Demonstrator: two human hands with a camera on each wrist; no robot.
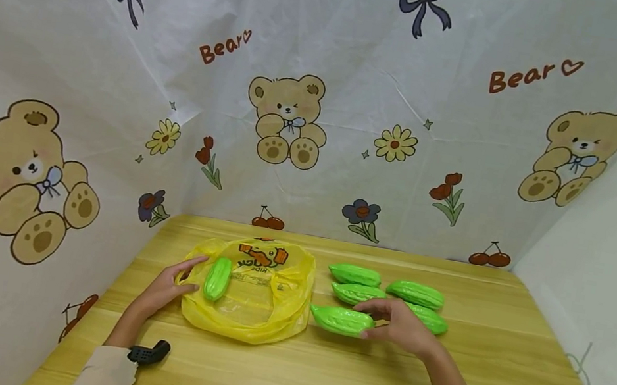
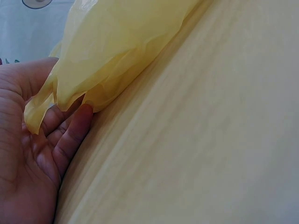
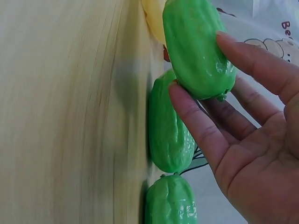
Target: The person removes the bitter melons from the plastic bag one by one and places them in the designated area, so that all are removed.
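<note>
A yellow plastic bag (image 1: 283,312) lies spread on the table at the left, its mouth held wide. At its left edge my left hand (image 1: 165,287) holds the rim, the thin plastic (image 2: 117,56) passing between thumb and fingers in the left wrist view. One bright green bitter melon (image 1: 218,279) lies in the bag. My right hand (image 1: 399,326) grips another bitter melon (image 1: 341,320) by its stem end, thumb and fingertips on opposite sides. In the right wrist view, this held melon (image 3: 198,46) is raised off the tabletop, its pointed end towards the bag.
Behind the right hand, several more bitter melons lie in a loose group, among them one at the back (image 1: 355,274) and one at the right (image 1: 416,294). A printed bear curtain (image 1: 333,189) hangs along the far edge of the wooden table (image 1: 526,378).
</note>
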